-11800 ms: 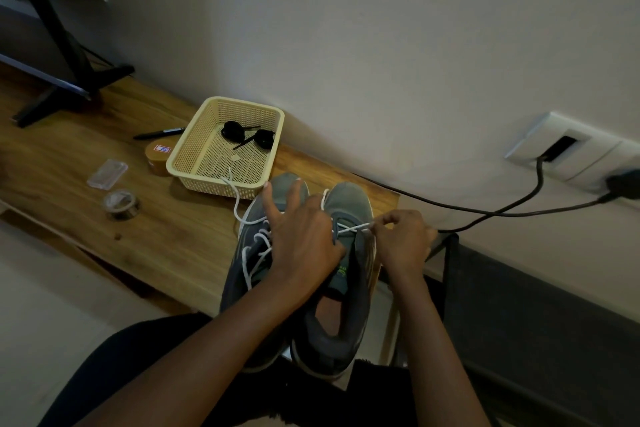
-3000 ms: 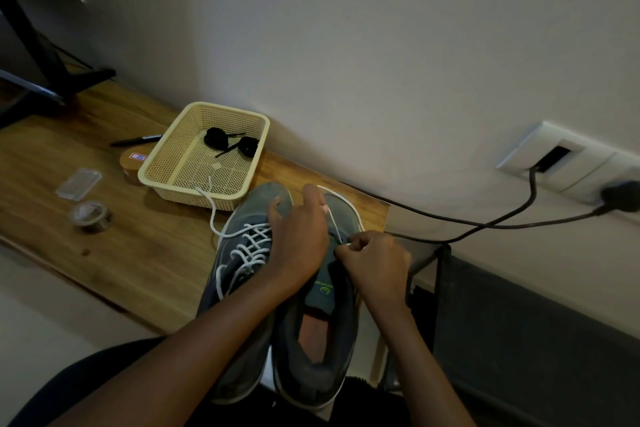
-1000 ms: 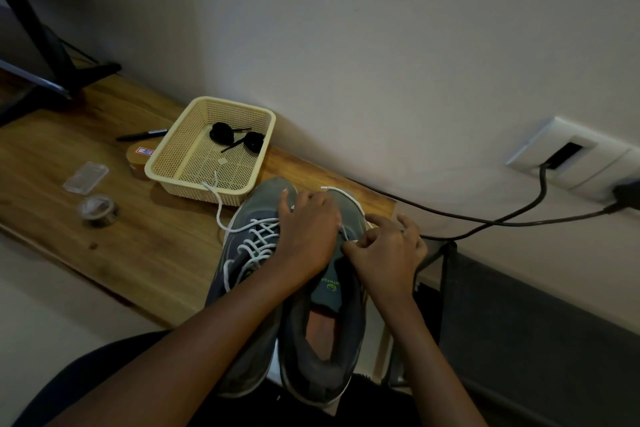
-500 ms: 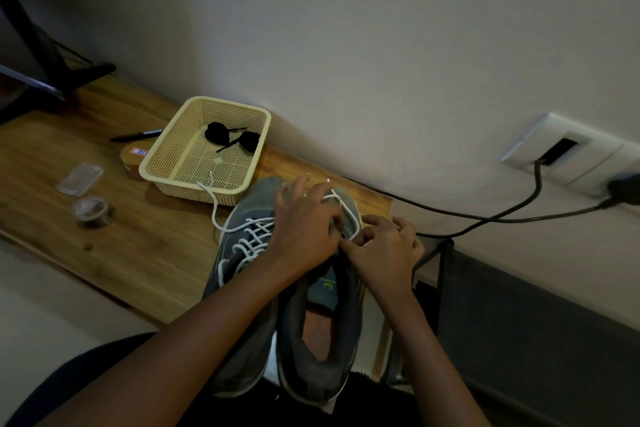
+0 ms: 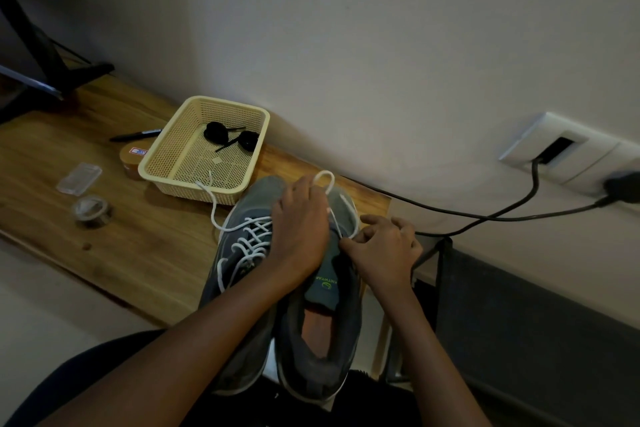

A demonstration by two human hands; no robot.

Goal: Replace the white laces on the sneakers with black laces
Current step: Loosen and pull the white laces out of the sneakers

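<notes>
Head view: at 6 o'clock, over the sneaker (image 5: 322,333), left hand (image 5: 301,229) grips the white lace (image 5: 327,180) loop, right hand (image 5: 384,250) pinches it low; draw it out eyelet by eyelet; black laces (image 5: 230,137) at 10 o'clock.

from my remote seat: body in view is two hands, two forearms, bit of clothing. left hand (image 5: 300,229) bare, knuckle ridges plain on back. right hand (image 5: 384,250) bare too, tendon lines showing on back. left forearm (image 5: 194,333) bare from wrist to lower frame edge. right forearm (image 5: 426,340) same, bare all way down. dark garment (image 5: 79,381) over lap, black or near it, plain cloth; weave lost to me in dim light.
</notes>
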